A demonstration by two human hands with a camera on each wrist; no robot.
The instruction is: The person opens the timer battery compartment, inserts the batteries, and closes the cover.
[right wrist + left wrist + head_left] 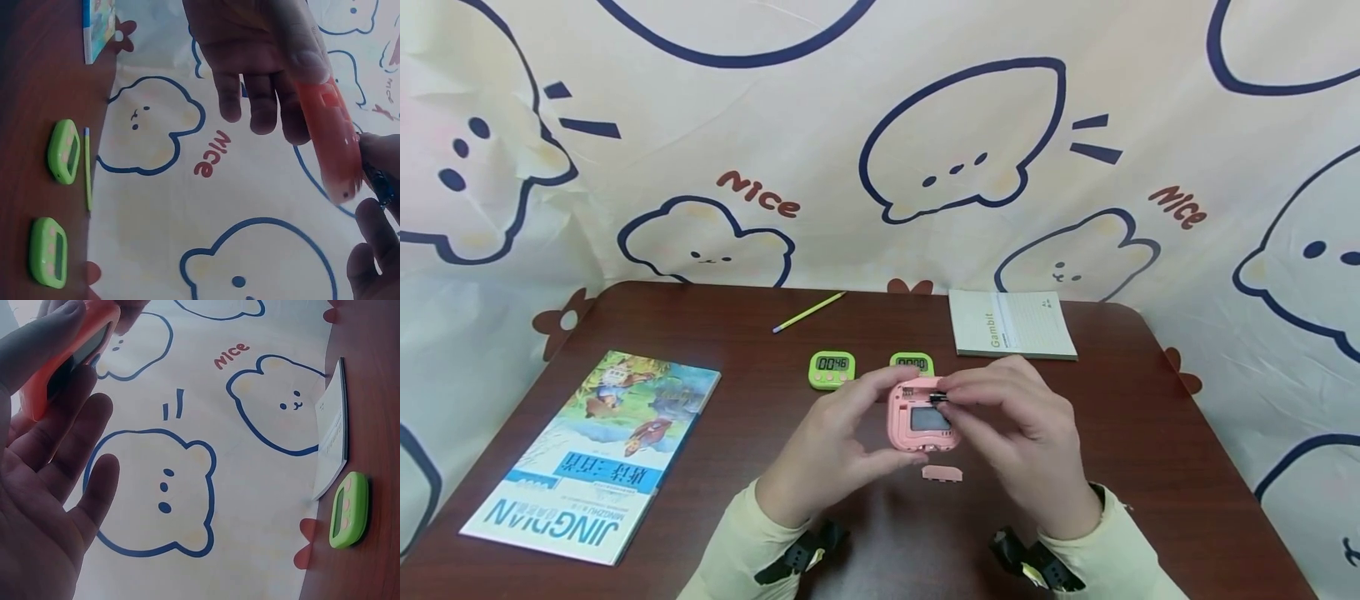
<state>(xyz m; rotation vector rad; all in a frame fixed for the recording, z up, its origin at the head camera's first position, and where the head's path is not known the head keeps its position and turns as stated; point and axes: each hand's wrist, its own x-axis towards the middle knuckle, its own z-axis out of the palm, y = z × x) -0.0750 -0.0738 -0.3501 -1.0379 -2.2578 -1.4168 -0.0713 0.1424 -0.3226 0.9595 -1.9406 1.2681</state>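
My left hand (835,437) grips a pink digital timer (901,429) by its edges, thumb below and fingers above. The timer's back faces up, showing a grey rectangle and an uncovered battery slot along its top. At that slot, my right hand (1026,429) pinches a small dark cylindrical battery (938,397) between thumb and fingers. Whether the battery is seated in the slot, I cannot tell. In the right wrist view the battery (378,182) sits beside the timer's rim. A small pink battery cover (942,473) lies on the table just below the timer.
Two green timers, a left one (832,370) and a partly hidden one (913,363), stand behind my hands. Farther back are a yellow-green pencil (808,313) and a notepad (1011,325). A book (595,458) lies at the left of the brown table (1150,467), with a printed curtain behind.
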